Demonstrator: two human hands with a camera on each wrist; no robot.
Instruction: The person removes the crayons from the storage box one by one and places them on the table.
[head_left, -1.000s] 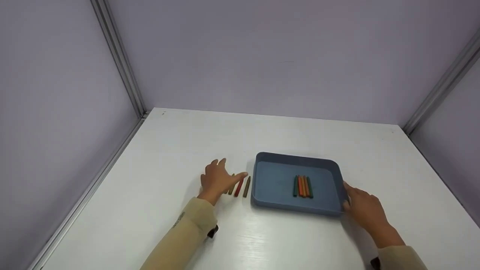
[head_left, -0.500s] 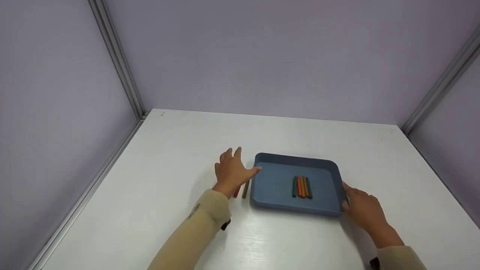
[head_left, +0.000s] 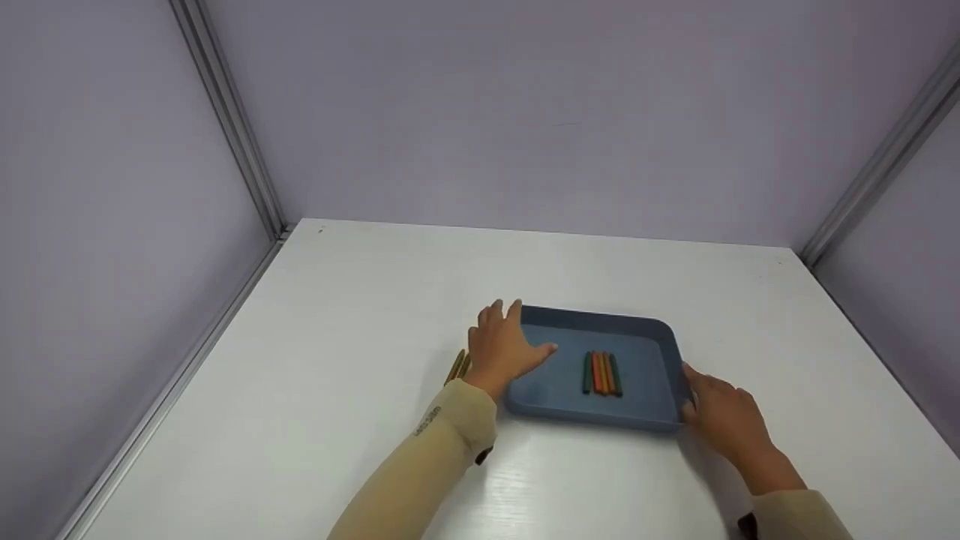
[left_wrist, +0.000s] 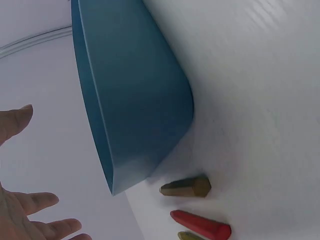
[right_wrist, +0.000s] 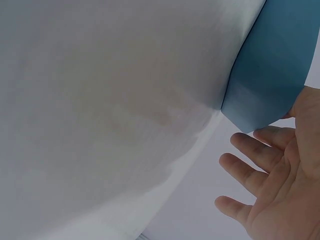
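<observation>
Two hands frame the blue tray [head_left: 592,409] in your head view: your left hand [head_left: 504,351] hovers spread over the tray's left rim, holding nothing, while your right hand [head_left: 724,420] rests relaxed fingers against the right wall, seemingly steadying it. Five crayons [head_left: 601,373] lie side by side mid-tray; more loose crayons [head_left: 457,366] sit just left of the tray, with broad bare table [head_left: 360,300] beyond. Your left wrist view shows the tray's corner, fingers [left_wrist: 30,230] straight, and a brown crayon [left_wrist: 186,186] and red crayon [left_wrist: 201,225] close by it. Your right wrist view shows fingers [right_wrist: 255,155] loosely extended at the tray's corner.
</observation>
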